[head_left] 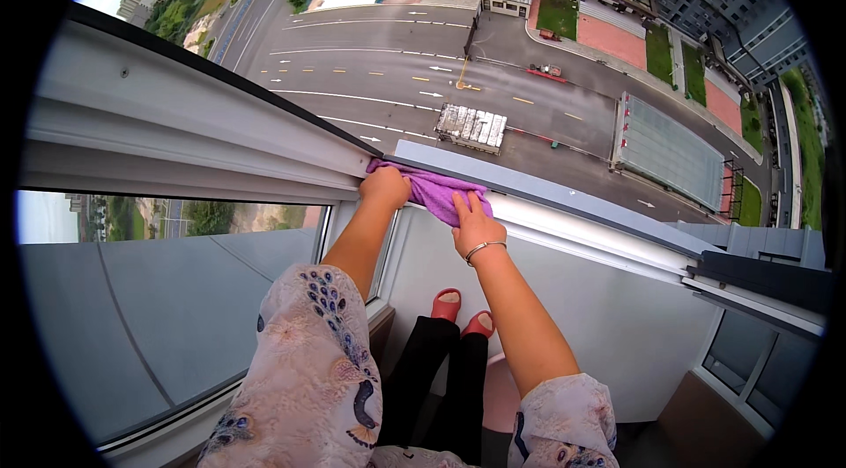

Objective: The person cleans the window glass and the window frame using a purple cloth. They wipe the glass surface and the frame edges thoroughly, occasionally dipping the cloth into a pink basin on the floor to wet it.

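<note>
A purple cloth (432, 189) lies bunched over the white window sill track (564, 234), close to the corner where the frames meet. My left hand (388, 187) is closed on the cloth's left end, right by that corner. On the cloth's right end rests my right hand (476, 226), fingers pointing away from me and pressing the fabric against the track. A silver bracelet (486, 248) circles my right wrist. The outer grey ledge (529, 182) runs just beyond both hands.
The white window frame (194, 107) stands on the left above a lower glass pane (176, 292). Past the ledge is a long drop to a road (370, 54). Below my arms are a white panel (599, 318), my red slippers (447, 305) and a pink basin (500, 393).
</note>
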Demonstrator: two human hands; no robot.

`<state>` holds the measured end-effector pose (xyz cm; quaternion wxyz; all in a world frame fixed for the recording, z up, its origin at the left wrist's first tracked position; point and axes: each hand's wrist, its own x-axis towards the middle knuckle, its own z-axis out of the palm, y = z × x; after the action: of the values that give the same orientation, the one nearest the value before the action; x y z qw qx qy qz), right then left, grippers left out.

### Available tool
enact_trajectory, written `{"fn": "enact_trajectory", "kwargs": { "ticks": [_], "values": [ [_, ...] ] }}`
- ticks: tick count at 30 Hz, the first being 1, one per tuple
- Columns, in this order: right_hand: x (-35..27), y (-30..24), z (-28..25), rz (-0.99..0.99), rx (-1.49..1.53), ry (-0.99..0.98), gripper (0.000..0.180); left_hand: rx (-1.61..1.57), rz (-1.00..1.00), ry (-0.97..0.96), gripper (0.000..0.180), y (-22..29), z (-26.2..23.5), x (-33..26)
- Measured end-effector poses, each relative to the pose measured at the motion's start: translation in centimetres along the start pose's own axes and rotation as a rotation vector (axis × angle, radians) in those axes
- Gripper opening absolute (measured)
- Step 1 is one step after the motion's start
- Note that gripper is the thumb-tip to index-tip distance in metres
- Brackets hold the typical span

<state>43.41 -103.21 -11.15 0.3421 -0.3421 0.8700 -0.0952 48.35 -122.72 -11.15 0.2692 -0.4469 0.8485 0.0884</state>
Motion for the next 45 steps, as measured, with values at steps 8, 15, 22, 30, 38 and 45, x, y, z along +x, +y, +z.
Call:
{"fn": "enact_trajectory", "kwargs": {
  "ticks": [8, 15, 22, 30, 38, 45],
  "values": [
    [-0.7, 3.4, 0.4, -0.007, 0.079, 0.109, 0.058, -0.246, 0.273, 0.109, 0.047, 4.6, 4.5, -5.7],
    [1.4, -2.6, 0.9, 0.044, 0.062, 0.046, 0.072, -0.109, 0.06, 0.05, 0.06, -1.9, 1.2, 0.4],
    [-0.7, 3.3, 0.1, 0.08, 0.25, 0.171, 0.052, -0.215, 0.187, 0.18, 0.048, 1.6, 6.0, -2.0],
    [-10.0, 26.8, -3.7, 0.404, 0.169, 0.616, 0.027, -0.432, 0.81, -0.081, 0.066, 18.6, 8.4, -14.6],
    [-15.6, 31.3, -3.4, 0.581, 0.067, 0.868, 0.033, -0.495, 0.942, -0.274, 0.074, 25.3, 11.6, -16.7],
    [-14.2, 31.6, -6.3, 0.839, 0.184, 0.259, 0.05, -0.473, 0.953, -0.259, 0.078, 26.8, 11.4, -18.1]
  ]
}}
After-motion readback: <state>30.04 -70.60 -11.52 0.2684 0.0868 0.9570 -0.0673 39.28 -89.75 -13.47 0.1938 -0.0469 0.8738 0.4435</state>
